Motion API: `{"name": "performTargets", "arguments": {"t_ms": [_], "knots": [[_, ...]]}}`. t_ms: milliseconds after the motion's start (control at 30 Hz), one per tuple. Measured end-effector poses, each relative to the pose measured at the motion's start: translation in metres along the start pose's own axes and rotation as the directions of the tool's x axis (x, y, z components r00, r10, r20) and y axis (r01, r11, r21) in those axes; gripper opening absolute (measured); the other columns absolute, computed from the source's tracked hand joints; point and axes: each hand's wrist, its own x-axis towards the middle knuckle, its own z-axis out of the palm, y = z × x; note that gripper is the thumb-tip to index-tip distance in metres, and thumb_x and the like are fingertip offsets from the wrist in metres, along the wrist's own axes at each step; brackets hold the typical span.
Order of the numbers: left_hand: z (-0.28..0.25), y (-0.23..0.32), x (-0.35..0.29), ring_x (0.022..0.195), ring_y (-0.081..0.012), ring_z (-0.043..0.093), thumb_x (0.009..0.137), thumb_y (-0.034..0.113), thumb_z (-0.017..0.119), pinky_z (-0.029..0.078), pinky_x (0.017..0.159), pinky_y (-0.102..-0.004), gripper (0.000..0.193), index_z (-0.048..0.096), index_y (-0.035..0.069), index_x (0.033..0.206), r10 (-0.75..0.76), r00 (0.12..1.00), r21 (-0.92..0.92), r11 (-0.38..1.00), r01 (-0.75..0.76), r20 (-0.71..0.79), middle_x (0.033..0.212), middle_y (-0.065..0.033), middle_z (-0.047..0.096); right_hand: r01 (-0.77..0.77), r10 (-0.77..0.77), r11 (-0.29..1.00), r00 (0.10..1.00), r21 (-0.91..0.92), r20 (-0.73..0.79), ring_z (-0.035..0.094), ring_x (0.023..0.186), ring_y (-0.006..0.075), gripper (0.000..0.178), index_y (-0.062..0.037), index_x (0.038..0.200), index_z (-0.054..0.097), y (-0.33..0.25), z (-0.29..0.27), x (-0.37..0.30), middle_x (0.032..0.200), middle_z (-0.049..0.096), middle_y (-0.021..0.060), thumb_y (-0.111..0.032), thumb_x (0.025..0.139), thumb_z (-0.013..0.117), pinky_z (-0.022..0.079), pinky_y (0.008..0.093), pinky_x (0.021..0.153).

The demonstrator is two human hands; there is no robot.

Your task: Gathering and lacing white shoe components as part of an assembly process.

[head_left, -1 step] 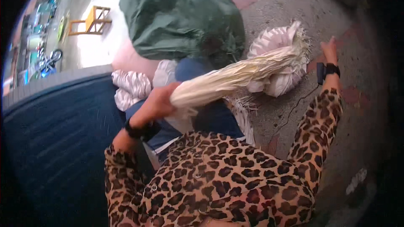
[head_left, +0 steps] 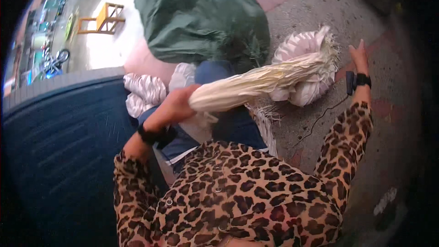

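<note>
My left hand (head_left: pixel 176 105) grips the near end of a long bundle of pale cream, crinkled strips (head_left: pixel 247 86), of a material I cannot make out. The bundle slants across my lap, its frayed far end lying over a white pleated coil (head_left: pixel 313 92) on the floor. Out to the right, beyond the coil, my right hand (head_left: pixel 359 58) is stretched forward with its fingers apart and nothing visible in it. Loose pale strips (head_left: pixel 267 121) hang beside my knee. A white, gathered, striped bundle (head_left: pixel 144 92) sits left of my legs.
A large dark green cloth or sack (head_left: pixel 201 18) bulges in front of my knees. At my left stands a dark blue ridged panel (head_left: pixel 68 146). A thin cable (head_left: pixel 315 123) crosses the grey floor near my right wrist. Farther off are a wooden stool (head_left: pixel 105 20) and a motorbike (head_left: pixel 55 64).
The view has shifted slightly. My right hand's fingers show more spread than before. The left hand keeps its hold on the bundle, which has barely moved.
</note>
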Motion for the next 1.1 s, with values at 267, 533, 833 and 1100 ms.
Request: {"name": "performTargets", "arguments": {"t_ms": [267, 533, 833, 1100], "knots": [[-0.033, -0.03, 0.041, 0.087, -0.016, 0.063, 0.067, 0.005, 0.069, 0.051, 0.08, -0.0304, 0.042, 0.063, 0.003, 0.108, -0.019, 0.98, 0.135, 0.991, -0.007, 0.196, 0.095, -0.0069, 0.071, 0.196, -0.666, 0.649, 0.615, 0.735, 0.423, 0.064, 0.09, 0.0194, 0.027, -0.0031, 0.111, 0.068, -0.221, -0.004, -0.239, 0.1, 0.07, 0.009, -0.023, 0.094, 0.063, 0.051, 0.0333, 0.083], [-0.054, 0.03, 0.045, 0.075, -0.0136, 0.061, 0.062, 0.007, 0.07, 0.049, 0.069, -0.0304, 0.029, 0.066, 0.002, 0.091, 0.133, 0.963, 0.206, 0.961, -0.184, 0.236, 0.08, -0.0037, 0.069, 0.337, -0.825, 0.391, 0.54, 0.857, 0.164, 0.06, 0.108, 0.031, 0.063, 0.0013, 0.129, 0.052, -0.358, 0.064, -0.396, 0.117, 0.064, 0.0188, -0.035, 0.082, 0.074, 0.044, 0.0384, 0.1], [0.072, -0.068, 0.013, 0.092, -0.0386, 0.066, 0.07, 0.016, 0.072, 0.053, 0.076, -0.0455, 0.054, 0.057, 0.013, 0.122, 0.335, 0.941, 0.374, 0.879, -0.297, -0.04, 0.099, -0.0188, 0.068, 0.759, -0.875, 0.453, 0.279, 0.468, 0.395, 0.064, 0.093, 0.0395, 0.039, -0.0001, 0.102, 0.061, -0.323, 0.095, -0.478, 0.093, 0.066, 0.0218, -0.034, 0.083, 0.066, 0.053, 0.0441, 0.079], [0.119, -0.073, 0.001, 0.097, -0.0393, 0.064, 0.08, 0.02, 0.071, 0.052, 0.078, -0.0441, 0.042, 0.054, 0.013, 0.118, 0.404, 0.841, -0.024, 0.897, -0.441, -0.361, 0.1, -0.0184, 0.067, 0.837, -0.893, 0.324, 0.425, 0.441, -0.15, 0.063, 0.1, 0.0328, 0.041, 0.0011, 0.106, 0.065, -0.31, 0.05, -0.362, 0.1, 0.068, 0.014, -0.037, 0.091, 0.063, 0.048, 0.0425, 0.089]]}}
